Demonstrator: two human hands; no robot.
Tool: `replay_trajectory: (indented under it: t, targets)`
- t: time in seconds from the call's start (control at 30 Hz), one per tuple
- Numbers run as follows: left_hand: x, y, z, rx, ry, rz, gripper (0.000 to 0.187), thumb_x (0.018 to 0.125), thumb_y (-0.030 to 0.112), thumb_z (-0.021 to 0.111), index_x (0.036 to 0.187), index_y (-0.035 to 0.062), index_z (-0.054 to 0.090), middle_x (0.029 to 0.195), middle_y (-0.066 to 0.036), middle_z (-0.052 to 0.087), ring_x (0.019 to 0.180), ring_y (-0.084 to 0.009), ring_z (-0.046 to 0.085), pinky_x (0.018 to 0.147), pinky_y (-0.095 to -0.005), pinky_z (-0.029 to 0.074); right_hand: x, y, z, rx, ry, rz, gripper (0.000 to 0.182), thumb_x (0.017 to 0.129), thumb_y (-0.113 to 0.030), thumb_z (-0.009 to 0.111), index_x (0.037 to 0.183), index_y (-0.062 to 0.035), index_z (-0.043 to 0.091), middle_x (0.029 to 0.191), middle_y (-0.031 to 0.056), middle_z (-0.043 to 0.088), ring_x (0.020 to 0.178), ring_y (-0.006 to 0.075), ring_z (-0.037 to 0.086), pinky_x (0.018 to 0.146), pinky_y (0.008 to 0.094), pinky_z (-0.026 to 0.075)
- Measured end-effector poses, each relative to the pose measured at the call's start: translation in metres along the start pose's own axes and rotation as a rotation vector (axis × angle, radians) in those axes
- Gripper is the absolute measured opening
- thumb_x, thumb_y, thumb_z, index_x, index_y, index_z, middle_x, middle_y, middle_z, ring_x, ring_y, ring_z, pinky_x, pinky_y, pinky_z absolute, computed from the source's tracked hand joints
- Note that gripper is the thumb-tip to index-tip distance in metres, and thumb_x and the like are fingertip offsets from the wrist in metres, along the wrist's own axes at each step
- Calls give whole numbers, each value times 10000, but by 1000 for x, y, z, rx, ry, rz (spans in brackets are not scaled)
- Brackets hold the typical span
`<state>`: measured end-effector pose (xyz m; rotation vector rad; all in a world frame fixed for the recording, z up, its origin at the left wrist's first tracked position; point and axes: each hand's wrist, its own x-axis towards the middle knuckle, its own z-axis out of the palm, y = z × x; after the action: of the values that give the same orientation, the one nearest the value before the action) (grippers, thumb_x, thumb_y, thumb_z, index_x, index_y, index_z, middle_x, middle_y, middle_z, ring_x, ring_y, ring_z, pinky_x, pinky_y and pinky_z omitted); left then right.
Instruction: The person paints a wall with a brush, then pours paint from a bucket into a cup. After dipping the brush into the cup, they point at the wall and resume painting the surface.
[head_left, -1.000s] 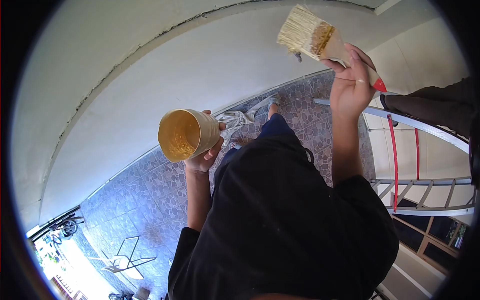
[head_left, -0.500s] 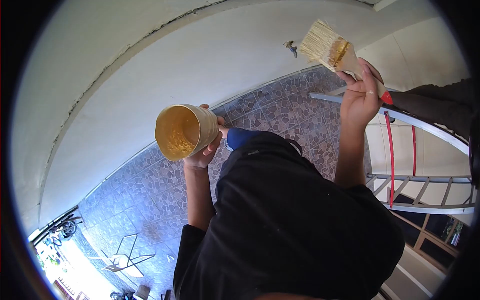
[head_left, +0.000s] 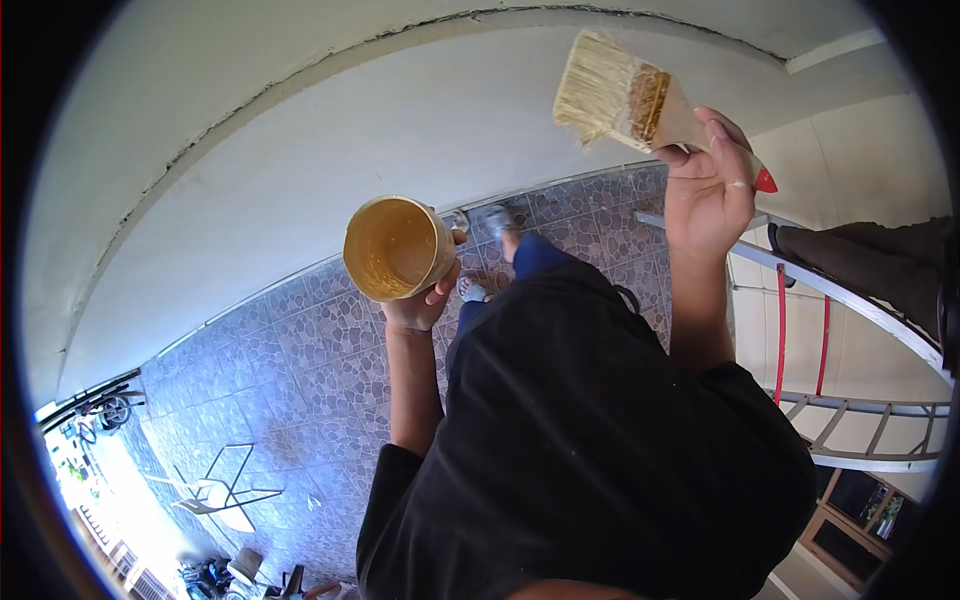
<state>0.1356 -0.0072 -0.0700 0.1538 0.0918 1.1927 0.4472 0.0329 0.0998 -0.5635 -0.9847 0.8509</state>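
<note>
My left hand (head_left: 425,300) is wrapped round a pale yellow cup (head_left: 398,250), tilted so that its open mouth shows liquid and yellowish residue inside. At the upper right, my right hand (head_left: 708,185) grips a wide paintbrush (head_left: 655,105) by its pale, red-tipped handle. The brush is raised, with its cream-coated bristles pointing left in front of the wall (head_left: 400,130). Brush and cup are well apart.
An aluminium ladder (head_left: 865,300) with red braces stands at right, with a person's dark-clothed leg (head_left: 860,258) on it. A folding chair (head_left: 225,490) lies on the tiled floor (head_left: 290,400) at lower left. A cracked ledge runs along the wall.
The view has shifted, and feet now show beyond the cup. The cup appears slightly farther right and higher. My right hand and the brush have moved left in the view, bristles turned more leftward.
</note>
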Motion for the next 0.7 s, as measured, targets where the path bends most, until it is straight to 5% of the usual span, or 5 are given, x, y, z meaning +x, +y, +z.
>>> replay_trajectory:
  t: [0.7]
  targets:
    - [-33,16,3,39,144,174,670,1071,530,446,1497,13,434,1210,-387,572,535,-246,523,388,-238,407,3,29,-8,-5,129,104,297,1039,-132,493,1170,54,685,1309,198,665,978,331,729,833,480,651]
